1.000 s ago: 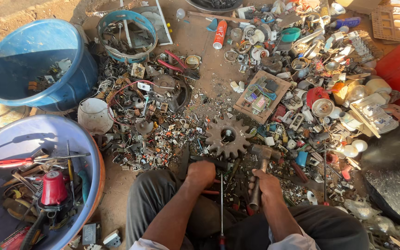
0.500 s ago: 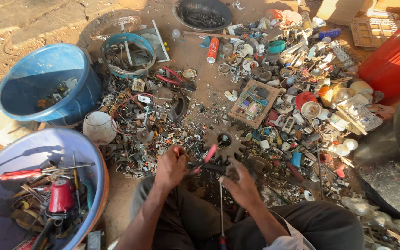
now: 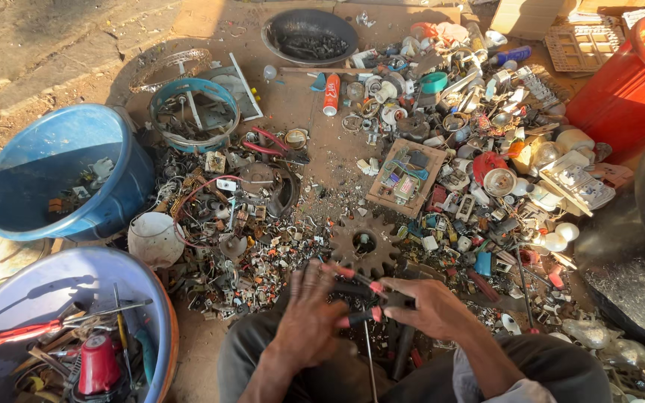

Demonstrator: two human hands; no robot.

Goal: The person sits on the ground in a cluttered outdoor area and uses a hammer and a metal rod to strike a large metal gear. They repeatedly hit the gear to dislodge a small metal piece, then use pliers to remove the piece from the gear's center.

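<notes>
Both hands now meet in front of the gear. A moment ago they were apart. The left hand and right hand are closed on the red-handled pliers, low between the knees, so work on the scrap goes on.

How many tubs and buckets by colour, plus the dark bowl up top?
Blue tubs: 2 — one, one with tools
Red bucket: 1
Dark bowl: 1
Total: 4
</notes>
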